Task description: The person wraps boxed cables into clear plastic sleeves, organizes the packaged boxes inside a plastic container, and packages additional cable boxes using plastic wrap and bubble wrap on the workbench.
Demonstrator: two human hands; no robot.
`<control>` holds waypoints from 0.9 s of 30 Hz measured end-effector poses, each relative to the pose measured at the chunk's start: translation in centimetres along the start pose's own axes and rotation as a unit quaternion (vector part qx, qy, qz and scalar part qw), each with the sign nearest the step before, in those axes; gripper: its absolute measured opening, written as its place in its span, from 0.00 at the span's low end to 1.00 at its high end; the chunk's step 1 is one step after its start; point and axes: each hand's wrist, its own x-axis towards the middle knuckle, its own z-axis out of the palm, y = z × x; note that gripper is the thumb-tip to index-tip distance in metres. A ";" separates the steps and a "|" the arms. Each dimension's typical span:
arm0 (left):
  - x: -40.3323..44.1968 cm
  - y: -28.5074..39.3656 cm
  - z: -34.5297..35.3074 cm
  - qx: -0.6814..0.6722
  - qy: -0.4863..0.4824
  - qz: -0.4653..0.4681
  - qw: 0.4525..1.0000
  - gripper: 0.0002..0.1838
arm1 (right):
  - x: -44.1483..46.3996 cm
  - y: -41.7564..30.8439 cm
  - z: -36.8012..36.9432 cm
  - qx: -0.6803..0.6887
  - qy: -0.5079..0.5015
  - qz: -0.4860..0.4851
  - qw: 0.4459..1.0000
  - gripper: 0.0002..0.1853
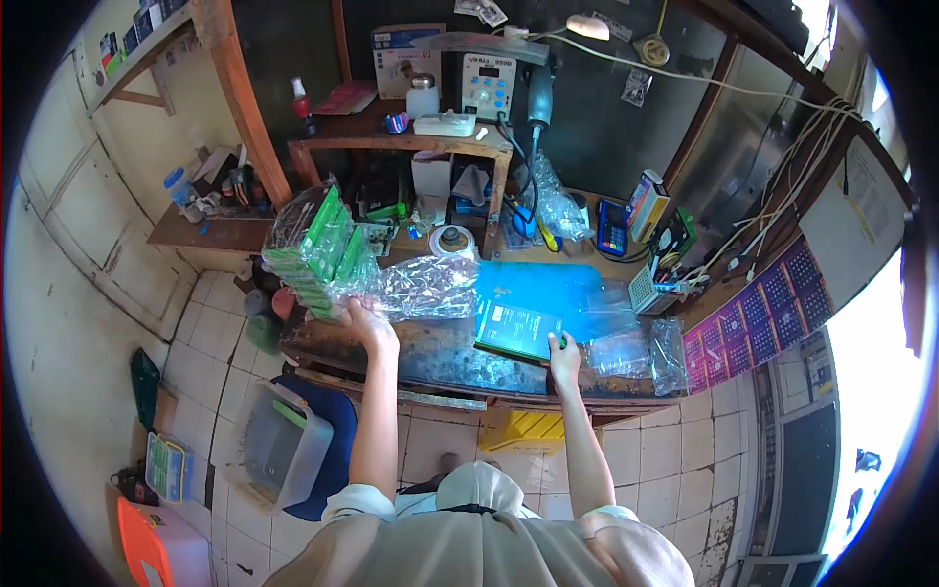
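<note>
My left hand (pixel 370 325) is closed on a clear plastic bag (pixel 421 287) at the left of the workbench. Several green boxes (pixel 328 240) show through the bag's bulging left part, while its loose end trails right across the bench. To the right, my right hand (pixel 563 360) grips the near right edge of a flat green box (pixel 518 331) with a pale printed label. That box lies over the front of a blue mat (pixel 533 281). My right thumb is on top of it; the fingers underneath are mostly hidden.
Clear plastic sleeves (pixel 626 352) lie right of the mat, near a pen basket (pixel 646 292). Behind stand a roll of tape (pixel 452 241), a card terminal (pixel 612 230) and a hot-air station (pixel 487 86) on a shelf. Below left is a plastic bin (pixel 279 445).
</note>
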 end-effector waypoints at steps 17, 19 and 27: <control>-10.8 -9.8 2.6 0.292 -0.354 -0.021 0.888 0.14 | -6.6 -11.3 1.6 0.267 -0.284 -0.075 0.918 0.44; -11.7 -10.9 2.5 0.333 -0.483 0.048 0.808 0.17 | -6.6 -11.4 1.2 0.256 -0.229 -0.084 0.935 0.38; -11.5 -13.1 4.7 0.292 -0.664 -0.289 0.625 0.18 | 0.4 -6.9 -2.7 0.183 -0.035 -0.182 0.965 0.16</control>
